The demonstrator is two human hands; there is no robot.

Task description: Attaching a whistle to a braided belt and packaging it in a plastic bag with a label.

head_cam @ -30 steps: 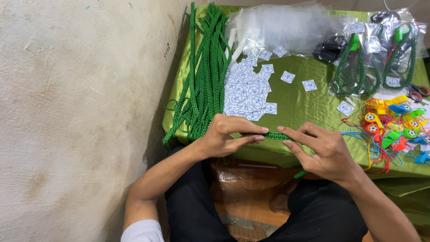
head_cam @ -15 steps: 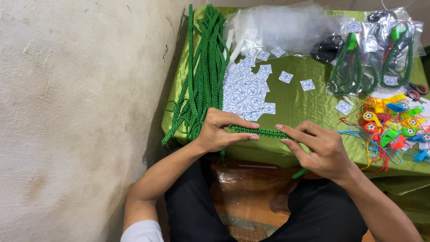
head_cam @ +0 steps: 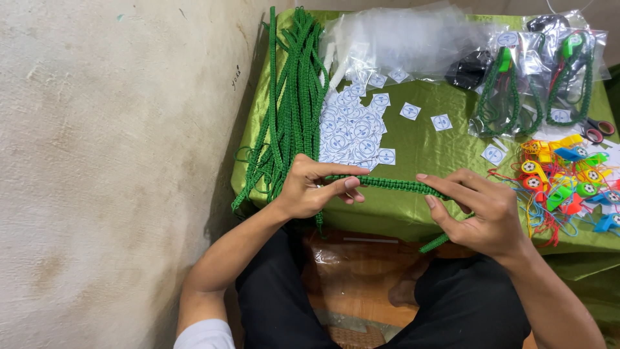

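Green braided cord point(head_cam: 394, 186) stretched across mid-frame, over front edge of green-draped table point(head_cam: 426, 145), w/ big pile of matching green cords point(head_cam: 290, 103) upper centre-left. Left hand point(head_cam: 316, 187) pinches cord's left end, fingers narrow; right hand point(head_cam: 481, 210) grips its other part, fingers curled round it. Small white round-print labels point(head_cam: 352, 129) lie behind; coloured whistles point(head_cam: 568, 181) at right.

Green braided cord point(head_cam: 394, 185) was stretched level along the table's front edge, one end hanging below, pinched at both ends.
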